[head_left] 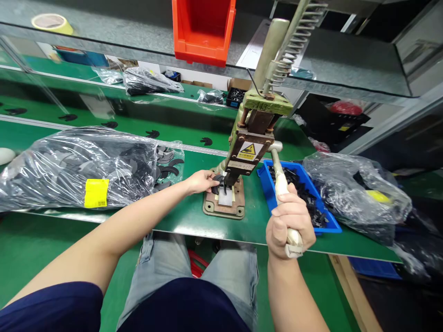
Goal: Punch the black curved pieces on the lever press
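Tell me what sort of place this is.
Likely a factory workshop: a lever press stands on a green worktop, between a blue bin of black parts and a clear bag of curved pieces.

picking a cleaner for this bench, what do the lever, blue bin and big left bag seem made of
Lever: probably metal, a dull, stiff bar; the grip looks wrapped, perhaps in tape, its end ragged. Bin: likely moulded plastic, slightly glossy, evenly blue. Bag: thin clear plastic film, shiny, with glints along its creases.
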`<state>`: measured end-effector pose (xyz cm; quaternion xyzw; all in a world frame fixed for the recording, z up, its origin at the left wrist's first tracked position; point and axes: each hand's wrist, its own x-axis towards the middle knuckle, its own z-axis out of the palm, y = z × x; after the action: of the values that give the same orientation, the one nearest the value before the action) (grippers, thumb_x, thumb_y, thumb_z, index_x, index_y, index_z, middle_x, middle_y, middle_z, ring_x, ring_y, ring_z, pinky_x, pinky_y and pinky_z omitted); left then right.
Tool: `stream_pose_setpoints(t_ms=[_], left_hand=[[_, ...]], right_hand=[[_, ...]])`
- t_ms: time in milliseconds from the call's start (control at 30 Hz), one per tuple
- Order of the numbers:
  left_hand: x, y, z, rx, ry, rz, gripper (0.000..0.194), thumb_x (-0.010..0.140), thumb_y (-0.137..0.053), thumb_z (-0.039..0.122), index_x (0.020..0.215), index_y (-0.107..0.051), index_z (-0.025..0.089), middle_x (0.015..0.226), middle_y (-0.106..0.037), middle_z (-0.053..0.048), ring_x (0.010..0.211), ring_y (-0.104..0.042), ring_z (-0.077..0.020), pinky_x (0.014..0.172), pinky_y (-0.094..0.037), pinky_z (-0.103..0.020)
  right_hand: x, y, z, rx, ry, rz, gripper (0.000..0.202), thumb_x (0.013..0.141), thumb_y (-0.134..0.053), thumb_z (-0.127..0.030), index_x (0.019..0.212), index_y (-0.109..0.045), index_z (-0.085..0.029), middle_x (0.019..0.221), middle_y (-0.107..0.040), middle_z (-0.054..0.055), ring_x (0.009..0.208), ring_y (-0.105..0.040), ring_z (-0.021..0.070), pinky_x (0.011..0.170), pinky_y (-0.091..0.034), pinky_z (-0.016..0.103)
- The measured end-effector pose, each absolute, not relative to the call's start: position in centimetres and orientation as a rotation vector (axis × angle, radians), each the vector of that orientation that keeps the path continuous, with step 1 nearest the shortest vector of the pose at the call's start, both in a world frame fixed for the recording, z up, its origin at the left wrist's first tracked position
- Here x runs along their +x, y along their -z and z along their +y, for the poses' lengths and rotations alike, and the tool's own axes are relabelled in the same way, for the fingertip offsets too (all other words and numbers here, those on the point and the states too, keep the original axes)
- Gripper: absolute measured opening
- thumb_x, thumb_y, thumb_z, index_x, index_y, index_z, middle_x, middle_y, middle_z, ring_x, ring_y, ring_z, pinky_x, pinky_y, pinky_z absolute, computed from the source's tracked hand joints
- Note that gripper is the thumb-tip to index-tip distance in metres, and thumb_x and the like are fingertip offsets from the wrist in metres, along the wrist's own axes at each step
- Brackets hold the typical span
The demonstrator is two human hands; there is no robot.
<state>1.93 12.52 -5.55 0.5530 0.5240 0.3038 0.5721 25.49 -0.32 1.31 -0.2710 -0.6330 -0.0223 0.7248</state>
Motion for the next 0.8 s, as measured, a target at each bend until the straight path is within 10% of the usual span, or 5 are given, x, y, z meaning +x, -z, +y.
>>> stream_pose_setpoints(t_ms=[400,800], left_hand=[[2.0,5.3,14.4,1.053,-0.39,1.232,0.034,0.078,-0.09,0.027,0.074,-0.058,0.018,0.062,-0.071,-0.004,0.05,-0.069,-0.0138,0.052,-0.059,-0.021],[2.5,5.1,13.4,1.099,-0.495,1.23,0.029,0.085,-0.085,0.026,0.083,-0.057,0.017,0.061,-0.067,0.0,0.045,-0.065,-0.012,0.052,-0.059,-0.023]], right_hand=[[24.8,-2.7,0.4,-0.538,0.069,-1.329,0.025,0.088,-0.071,-0.033,0.07,-0.057,-0.024,0.068,-0.059,-0.002,0.08,-0.066,0.0209,0.105,-0.056,0.064],[24.4,-14.1,6.9,-0.479,-0.017,-1.34,0.035,0.094,-0.063,-0.036,0.125,-0.064,-0.021,0.092,-0.061,0.001,0.088,-0.069,0.0173,0.093,-0.059,0.043]])
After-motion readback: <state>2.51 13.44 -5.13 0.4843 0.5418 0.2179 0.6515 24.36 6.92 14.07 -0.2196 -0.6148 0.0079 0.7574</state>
